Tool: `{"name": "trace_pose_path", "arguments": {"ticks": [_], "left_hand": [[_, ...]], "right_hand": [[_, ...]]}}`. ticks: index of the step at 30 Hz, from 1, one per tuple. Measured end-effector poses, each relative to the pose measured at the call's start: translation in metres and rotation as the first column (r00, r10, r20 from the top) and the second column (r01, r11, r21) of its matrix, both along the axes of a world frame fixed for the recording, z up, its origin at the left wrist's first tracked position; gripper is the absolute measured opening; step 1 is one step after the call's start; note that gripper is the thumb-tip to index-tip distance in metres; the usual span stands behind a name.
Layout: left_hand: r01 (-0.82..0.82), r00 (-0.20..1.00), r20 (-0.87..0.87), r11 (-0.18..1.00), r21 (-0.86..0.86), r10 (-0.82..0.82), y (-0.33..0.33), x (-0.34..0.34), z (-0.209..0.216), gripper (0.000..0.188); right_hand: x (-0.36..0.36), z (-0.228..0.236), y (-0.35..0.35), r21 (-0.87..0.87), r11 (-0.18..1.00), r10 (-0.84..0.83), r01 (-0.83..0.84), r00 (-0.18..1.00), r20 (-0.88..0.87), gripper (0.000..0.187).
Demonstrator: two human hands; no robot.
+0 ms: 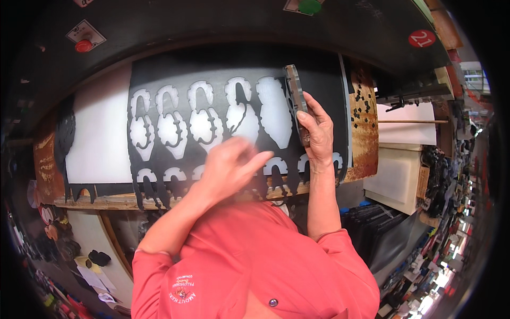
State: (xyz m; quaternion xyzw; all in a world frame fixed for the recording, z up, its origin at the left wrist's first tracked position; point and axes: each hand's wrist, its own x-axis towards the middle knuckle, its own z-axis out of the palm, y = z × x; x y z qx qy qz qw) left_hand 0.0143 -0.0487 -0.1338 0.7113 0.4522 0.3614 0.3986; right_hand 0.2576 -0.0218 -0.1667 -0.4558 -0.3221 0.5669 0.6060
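Note:
My right hand [317, 127] grips a long, narrow metal cutting die [295, 98] between thumb and fingers. The die is seen edge-on over the right part of a black sheet [324, 85]. Rows of shoe-part-shaped holes in that sheet show a white board [103, 127] beneath. Over the near middle of the sheet is my left hand [234, 167], its thumb stretched to the right. Its fingers are smeared by motion, and whether they hold anything is hidden. Just beyond it, a thin dark strip [241, 111] lies across one of the holes.
Above the bench hangs a dark machine beam with a red button [83, 45] and a green button [309, 6]. A rusty plate [364, 122] with small black scraps lies right of the sheet. Dark stacked sheets [380, 228] stand at the lower right.

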Motion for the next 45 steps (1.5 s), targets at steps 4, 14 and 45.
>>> {"name": "trace_pose_path", "arguments": {"ticks": [4, 14, 45], "left_hand": [[0.178, 0.982, -0.023, 0.964, -0.196, -0.186, 0.047, 0.068, -0.007, 0.047], [0.159, 0.938, 0.347, 0.909, -0.385, -0.017, 0.060, 0.076, -0.039, 0.024], [-0.812, 0.092, -0.565, 0.390, 0.435, 0.820, 0.106, -0.442, -0.022, 0.054]], "right_hand": [[0.006, -0.004, -0.001, -0.028, 0.999, -0.046, 0.043, 0.994, -0.099, 0.061], [0.000, -0.004, 0.002, 0.004, 0.994, -0.102, 0.105, 0.975, -0.198, 0.056], [0.001, -0.020, -0.010, 0.065, 0.982, -0.189, 0.178, 0.952, 0.240, 0.067]]}}
